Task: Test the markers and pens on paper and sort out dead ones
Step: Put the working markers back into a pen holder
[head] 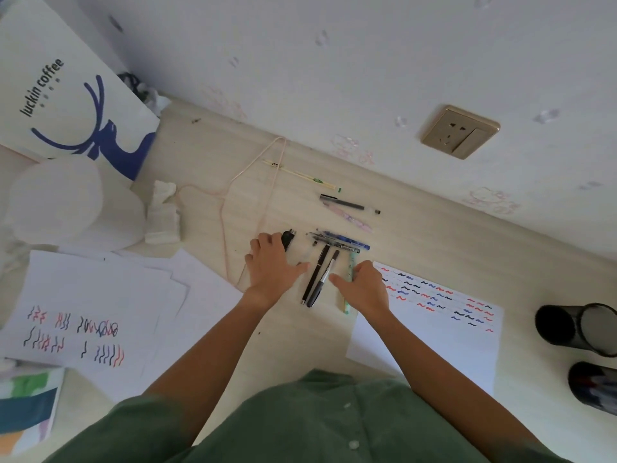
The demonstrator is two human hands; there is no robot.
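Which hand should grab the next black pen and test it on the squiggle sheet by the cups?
Right, probably. The right hand lies between the two black pens and the test sheet, touching the sheet's edge. The left hand sits on the pens' far side and would need to cross over.

Both hands lay on the desk flanking a pen cluster: left hand (271, 262) flat, fingers by a black marker (287, 238); right hand (362, 285) over a green pen (350, 266). Two black pens (316, 279) sat between them. Squiggle-marked test sheet (440, 315) lay just right, two black pen cups (577, 329) farther right.
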